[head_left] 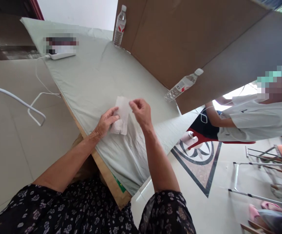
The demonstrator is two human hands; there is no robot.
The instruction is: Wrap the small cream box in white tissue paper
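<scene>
On the cloth (pixel 89 78), thin white sheet (pixel 123 112) is touched at one edge by L hand (pixel 106 122), thumb & index parted; R hand (pixel 141 112) is bunched nearby, any grip can't be told. Could be torn if yanked, poss. slid if L pressure's eased.

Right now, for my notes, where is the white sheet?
In the head view, the white sheet is just left of centre, over the table, between the left hand and right hand.

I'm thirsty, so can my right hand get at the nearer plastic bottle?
Probably yes: nothing visible stands between the right hand and that bottle, which is in front of the cardboard.
</scene>
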